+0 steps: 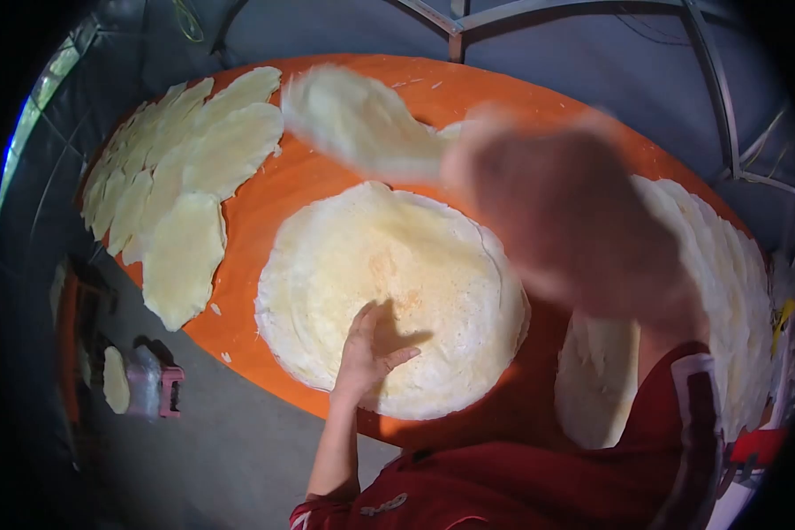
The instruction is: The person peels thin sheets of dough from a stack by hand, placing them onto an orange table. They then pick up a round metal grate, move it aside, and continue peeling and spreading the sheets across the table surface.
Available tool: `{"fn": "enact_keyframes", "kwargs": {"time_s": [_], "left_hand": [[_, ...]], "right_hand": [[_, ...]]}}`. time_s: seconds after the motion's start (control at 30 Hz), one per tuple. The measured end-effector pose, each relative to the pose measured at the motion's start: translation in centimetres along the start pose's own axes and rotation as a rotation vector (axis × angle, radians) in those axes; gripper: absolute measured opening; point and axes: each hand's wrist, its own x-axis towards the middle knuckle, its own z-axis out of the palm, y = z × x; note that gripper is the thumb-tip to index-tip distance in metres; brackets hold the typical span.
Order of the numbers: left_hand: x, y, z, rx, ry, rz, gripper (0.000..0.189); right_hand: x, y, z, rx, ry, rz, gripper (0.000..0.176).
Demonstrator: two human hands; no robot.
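Observation:
A thick stack of thin round flatbreads lies on the orange table top in front of me. My left hand rests over its near-left part, thumb spread away from the fingers, holding nothing. My right hand is raised over the far-right side of the stack and smeared by motion. From its fingers a single floppy flatbread stretches out to the left, also blurred, above the far part of the table. The right forearm hides some of the table behind it.
Overlapping flatbreads cover the table's left end, one hanging near the edge. Another big pile of flatbreads stands at the right. On the floor to the left is a small pink stool. A metal frame borders the far side.

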Motion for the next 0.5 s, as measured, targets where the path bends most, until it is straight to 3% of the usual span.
{"fn": "enact_keyframes", "kwargs": {"time_s": [0.03, 0.07, 0.1, 0.13, 0.17, 0.2, 0.23, 0.3, 0.33, 0.37, 0.43, 0.5], "left_hand": [[0.2, 0.3, -0.1, -0.002, 0.006, -0.002, 0.077], [0.5, 0.9, -0.2, -0.326, -0.028, -0.010, 0.074], [0.8, 1.2, -0.1, -0.650, -0.061, -0.019, 0.072], [1.1, 1.0, 0.3, -1.079, -0.071, -0.010, 0.056], [1.6, 0.5, 0.3, -1.080, -0.062, -0.015, 0.056], [2.0, 0.0, 0.4, -1.228, -0.038, -0.179, 0.049], [2.2, -0.5, 0.4, -1.371, -0.015, -0.346, 0.041], [2.2, -0.8, 0.8, -1.282, 0.008, -0.396, 0.034], [1.9, -0.5, 1.0, -1.299, 0.031, -0.325, 0.035], [1.8, -0.4, 1.1, -1.314, 0.051, -0.256, 0.037], [1.7, -0.9, 1.0, -1.341, 0.007, -0.247, 0.038], [1.7, -1.1, 0.7, -1.367, -0.032, -0.222, 0.039]], "right_hand": [[-1.2, -1.0, 2.0, 0.194, 0.017, -0.072, 0.011], [-1.5, -2.5, 3.1, 0.242, -0.232, -0.040, 0.012], [-3.1, -4.2, 6.6, 0.326, -0.166, 0.020, 0.011], [-4.2, -5.6, 8.7, 0.363, -0.299, 0.042, 0.013], [-5.6, -6.9, 11.6, 0.470, -0.366, 0.115, 0.004], [-6.7, -7.6, 13.7, 0.690, -0.391, 0.167, 0.007], [-7.9, -8.2, 16.0, 0.699, -0.395, 0.161, 0.007], [-9.9, -8.8, 19.0, 1.162, -0.479, 0.407, 0.015], [-10.0, -8.8, 18.7, 1.342, -0.480, 0.526, 0.024], [-10.0, -8.8, 18.6, 1.344, -0.485, 0.527, 0.024], [-10.2, -9.1, 18.6, 1.441, -0.418, 0.751, 0.029], [-10.0, -9.2, 18.1, 1.398, -0.371, 0.737, 0.031]]}}
